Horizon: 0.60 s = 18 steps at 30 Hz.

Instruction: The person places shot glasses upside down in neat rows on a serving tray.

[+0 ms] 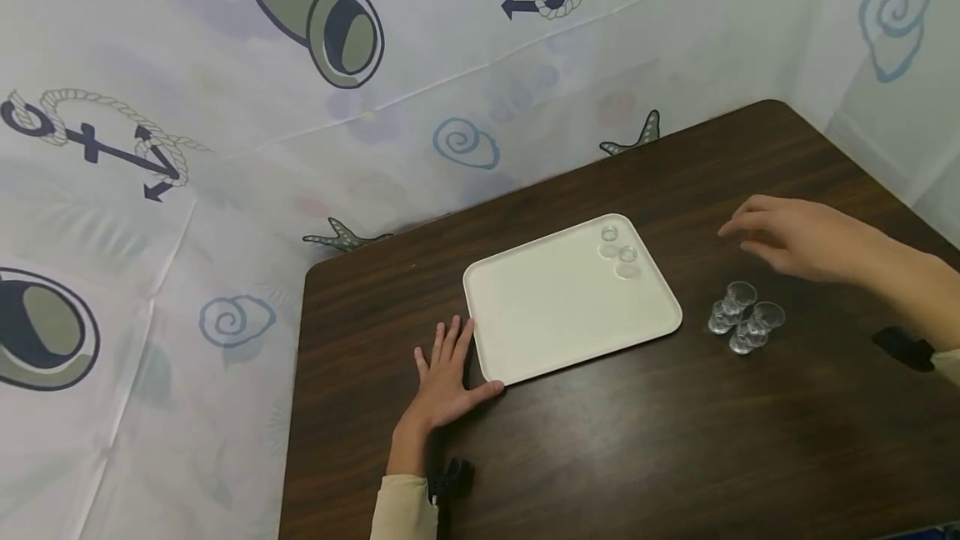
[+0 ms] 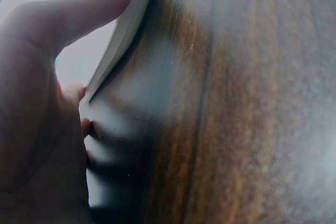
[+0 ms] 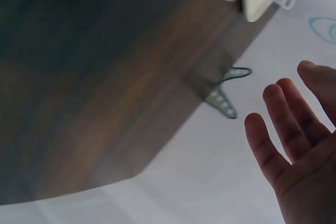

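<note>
Touching a corner of the tray (image 1: 555, 307) with spread fingers of the left hand (image 1: 442, 390); hovering with the right hand (image 1: 806, 236), holding empty fingers apart, near clustered glasses (image 1: 742, 297) on the table (image 1: 585, 457) right of the tray; might topple several by brushing one

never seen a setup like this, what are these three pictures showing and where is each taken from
There is no robot here, just a person's two bare hands. The wide picture comes from a camera worn on the head, looking down; the two closer ones come from cameras on the left and right wrists.

On the dark wooden table lies a pale tray with two small clear cups near one corner. More clear cups stand beside it.

The left hand is spread, touching the tray's edge. The right hand hovers near the other cups, apparently holding nothing.
</note>
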Each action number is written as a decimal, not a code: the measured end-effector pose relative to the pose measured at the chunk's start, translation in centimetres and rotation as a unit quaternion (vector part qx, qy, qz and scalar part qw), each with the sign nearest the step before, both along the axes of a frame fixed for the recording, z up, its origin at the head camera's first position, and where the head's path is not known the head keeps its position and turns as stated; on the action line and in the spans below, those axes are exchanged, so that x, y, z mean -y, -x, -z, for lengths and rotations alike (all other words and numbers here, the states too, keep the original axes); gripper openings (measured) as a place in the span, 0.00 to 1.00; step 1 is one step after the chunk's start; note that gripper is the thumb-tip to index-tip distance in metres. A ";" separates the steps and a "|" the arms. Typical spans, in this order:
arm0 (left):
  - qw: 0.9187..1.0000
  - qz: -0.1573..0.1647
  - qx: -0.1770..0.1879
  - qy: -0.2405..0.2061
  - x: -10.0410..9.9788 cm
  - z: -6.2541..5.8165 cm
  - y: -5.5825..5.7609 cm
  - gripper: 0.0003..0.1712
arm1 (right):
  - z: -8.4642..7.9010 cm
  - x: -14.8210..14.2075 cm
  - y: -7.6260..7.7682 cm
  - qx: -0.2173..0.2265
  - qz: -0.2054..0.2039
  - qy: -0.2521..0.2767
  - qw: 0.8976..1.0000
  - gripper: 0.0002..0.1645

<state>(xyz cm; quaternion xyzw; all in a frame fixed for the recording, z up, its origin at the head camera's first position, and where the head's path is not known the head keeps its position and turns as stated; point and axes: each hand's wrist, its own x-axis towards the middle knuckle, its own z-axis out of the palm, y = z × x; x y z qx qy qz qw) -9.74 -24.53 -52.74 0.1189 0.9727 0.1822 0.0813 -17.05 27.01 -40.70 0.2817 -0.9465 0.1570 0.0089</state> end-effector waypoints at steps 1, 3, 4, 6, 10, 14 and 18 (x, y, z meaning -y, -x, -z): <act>1.000 0.001 -0.001 0.000 0.0 0.0 0.0 0.61 | 0.5 -0.6 -0.3 0.003 0.004 -0.001 1.000 0.19; 1.000 0.005 -0.004 -0.004 -0.1 -0.1 -0.1 0.61 | 1.5 -1.7 -0.9 0.002 0.012 0.003 1.000 0.20; 1.000 0.007 -0.005 -0.005 -0.1 -0.1 0.0 0.61 | 2.1 -2.4 -1.2 0.002 0.013 0.008 1.000 0.21; 1.000 0.009 -0.008 -0.005 -0.2 -0.1 0.0 0.61 | 3.1 -3.6 -2.1 0.011 0.025 0.016 0.999 0.22; 1.000 0.011 -0.009 -0.004 -0.2 -0.1 -0.1 0.61 | 5.3 -5.4 -3.7 0.047 0.043 0.043 0.997 0.25; 1.000 0.010 -0.007 -0.001 -0.1 -0.2 -0.1 0.61 | 7.0 -5.8 -4.9 0.095 0.063 0.067 0.991 0.26; 1.000 0.008 -0.004 -0.003 -0.1 -0.3 -0.1 0.61 | 8.4 -5.6 -5.5 0.118 0.082 0.083 0.986 0.27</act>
